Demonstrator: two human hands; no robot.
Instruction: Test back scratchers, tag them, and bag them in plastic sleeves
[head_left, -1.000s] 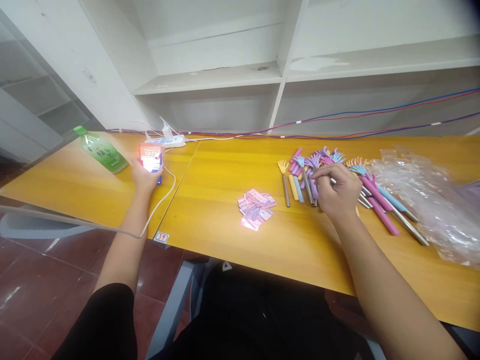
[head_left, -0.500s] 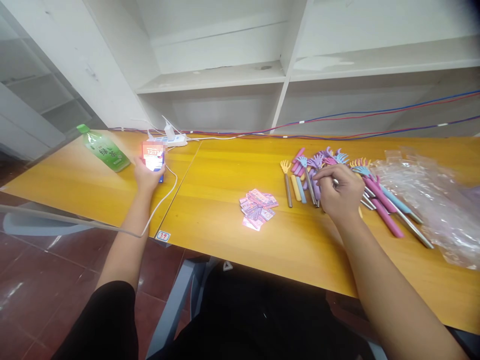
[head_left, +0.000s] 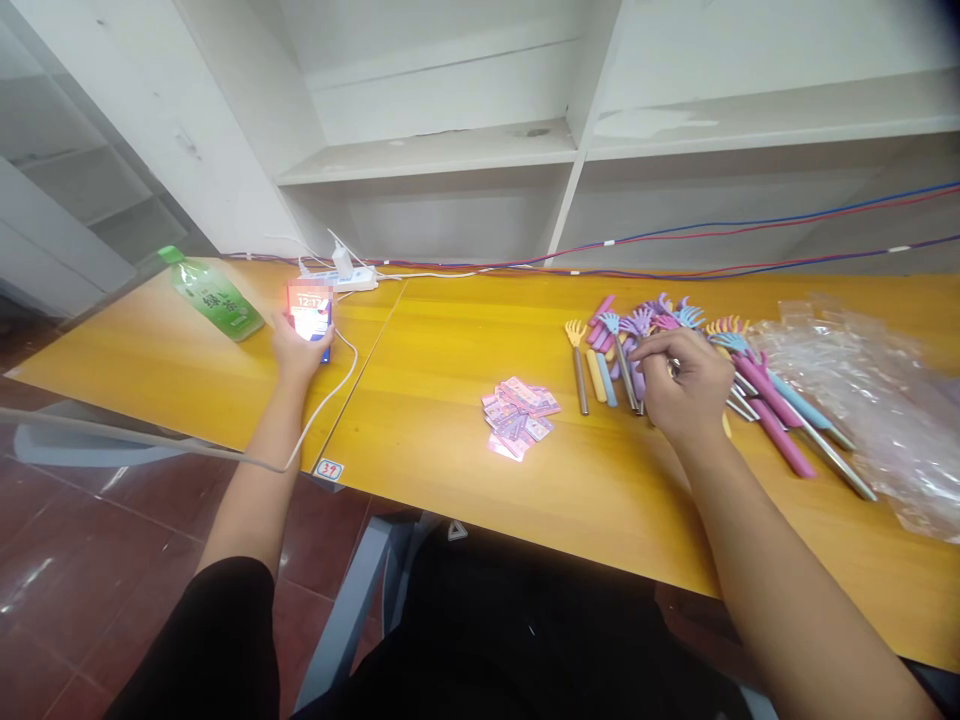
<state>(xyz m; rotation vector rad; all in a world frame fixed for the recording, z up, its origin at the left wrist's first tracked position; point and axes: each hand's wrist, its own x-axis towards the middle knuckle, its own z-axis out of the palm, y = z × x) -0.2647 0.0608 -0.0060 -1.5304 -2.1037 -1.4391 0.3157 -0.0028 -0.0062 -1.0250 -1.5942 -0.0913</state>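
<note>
Left hand (head_left: pixel 296 347) clamped on phone (head_left: pixel 307 312), nine o'clock; right hand (head_left: pixel 686 388) curled, three o'clock (hold cannot be told); cards (head_left: pixel 519 412) piled, backscratchers (head_left: pixel 772 394) left jumbled.

Taking the card heap (head_left: pixel 517 415) as my mark, I count one phone (head_left: pixel 309 303), one bottle (head_left: pixel 219 302), one power strip (head_left: pixel 356 280) and one number label (head_left: pixel 330 469) left of it; right, at least six scratchers (head_left: pixel 772 392), too tangled for an exact count.

Worktop (head_left: pixel 450 330): yellow
Bottle (head_left: pixel 217 300): left of our left hand (head_left: pixel 295 350)
Power strip (head_left: pixel 356 280): beyond it
Back scratchers (head_left: pixel 639 322): around our right hand (head_left: pixel 686 385)
Clear plastic (head_left: pixel 862 400): right of it
Pink cards (head_left: pixel 517 412): between our hands
</note>
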